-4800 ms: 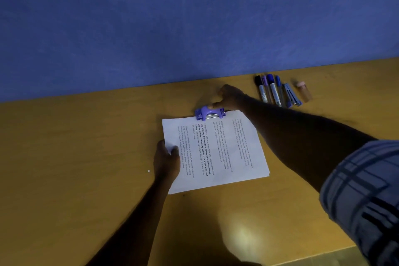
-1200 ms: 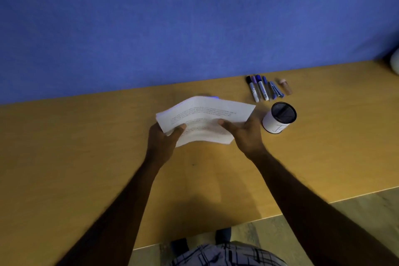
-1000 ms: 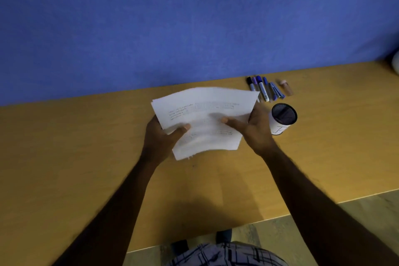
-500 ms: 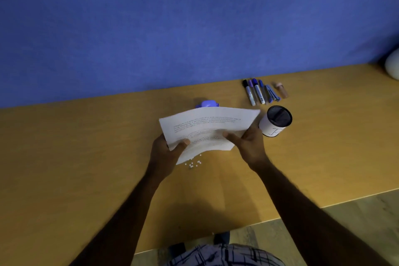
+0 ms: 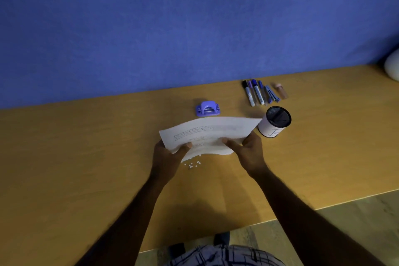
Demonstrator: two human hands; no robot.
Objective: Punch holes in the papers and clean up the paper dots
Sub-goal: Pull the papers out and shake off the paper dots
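Desk (image 5: 86,157) bare under both arms. Papers (image 5: 207,134) held off it, bowed, left hand (image 5: 166,157) and right hand (image 5: 250,151) each pinched shut on a near corner; light, floppy stack, best gripped at opposite edges. Cup (image 5: 274,123) just beyond right fingers, hole punch (image 5: 207,109) past the sheets. Paper dots (image 5: 192,164) lie just right of left fingers. Versus half a second ago, the sheets are a little flatter and lower.

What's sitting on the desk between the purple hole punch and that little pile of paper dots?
In the head view, the papers, held in both hands, hang between the hole punch and the paper dots.
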